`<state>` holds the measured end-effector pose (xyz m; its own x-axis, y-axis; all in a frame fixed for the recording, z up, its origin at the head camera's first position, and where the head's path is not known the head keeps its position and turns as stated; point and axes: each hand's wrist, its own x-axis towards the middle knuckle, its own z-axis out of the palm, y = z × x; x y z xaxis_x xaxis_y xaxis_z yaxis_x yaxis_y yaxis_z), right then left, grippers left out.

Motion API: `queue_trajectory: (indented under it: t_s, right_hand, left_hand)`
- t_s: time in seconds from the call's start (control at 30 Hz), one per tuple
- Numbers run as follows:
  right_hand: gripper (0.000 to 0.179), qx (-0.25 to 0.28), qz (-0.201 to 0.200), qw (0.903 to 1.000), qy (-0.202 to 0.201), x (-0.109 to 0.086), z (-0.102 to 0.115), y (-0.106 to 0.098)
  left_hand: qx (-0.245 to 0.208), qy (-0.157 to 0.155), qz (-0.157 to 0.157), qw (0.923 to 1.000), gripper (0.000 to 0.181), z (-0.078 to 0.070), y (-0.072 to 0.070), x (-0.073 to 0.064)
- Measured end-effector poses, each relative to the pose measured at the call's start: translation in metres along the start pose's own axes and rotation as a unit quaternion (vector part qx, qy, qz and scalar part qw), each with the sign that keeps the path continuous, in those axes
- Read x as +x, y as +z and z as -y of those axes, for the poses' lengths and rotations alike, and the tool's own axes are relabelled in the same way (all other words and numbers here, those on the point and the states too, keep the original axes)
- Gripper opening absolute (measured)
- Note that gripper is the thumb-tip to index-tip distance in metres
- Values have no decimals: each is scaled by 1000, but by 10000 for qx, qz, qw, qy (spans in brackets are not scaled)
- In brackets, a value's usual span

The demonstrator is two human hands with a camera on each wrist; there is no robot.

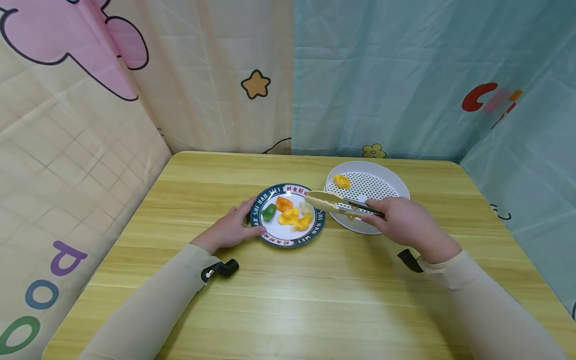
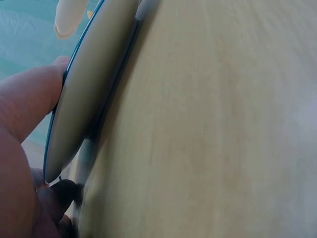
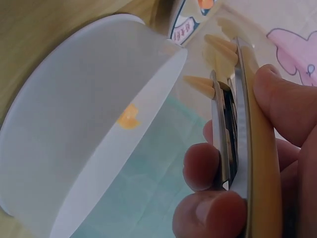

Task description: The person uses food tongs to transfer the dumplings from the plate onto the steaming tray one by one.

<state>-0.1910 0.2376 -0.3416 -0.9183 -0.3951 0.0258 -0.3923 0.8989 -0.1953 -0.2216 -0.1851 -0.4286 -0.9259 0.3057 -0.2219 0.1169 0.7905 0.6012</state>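
My left hand (image 1: 231,227) grips the left rim of a round plate (image 1: 288,243) with a dark blue patterned border, thumb on top and other fingers at its edge. On the plate lie small dumpling-like pieces: a green piece (image 1: 269,212), an orange piece (image 1: 284,203), two yellow pieces (image 1: 288,216) and a whitish piece (image 1: 306,208). My right hand (image 1: 407,222) holds metal tongs (image 3: 240,109) with cream tips. The tips overlap the plate's right rim in the head view, slightly apart, with nothing visible between them.
A white perforated basket (image 1: 398,182) stands right of the plate, partly under the tongs in the head view. One yellow piece (image 1: 341,181) lies at its back left. Curtains (image 1: 382,75) hang behind the wooden table (image 1: 288,310). Both sleeves reach across the table's front.
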Motion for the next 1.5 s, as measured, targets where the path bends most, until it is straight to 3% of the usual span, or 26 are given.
queue_trajectory:
  t_s: [0.47,0.8,1.17,1.5]
  right_hand:
    - [52,-195,180,9996,-51,1,7,6]
    - [32,-355,81,9991,-208,3,6,10]
    - [50,-527,100,9984,-170,3,10,10]
    - [30,-731,-12,9968,-317,5,14,11]
  left_hand:
    - [35,46,-31,10000,108,0,0,0]
    - [38,-3,-22,10000,108,0,0,0]
    - [18,61,-47,10000,108,2,1,1]
    - [8,68,-45,10000,108,1,1,1]
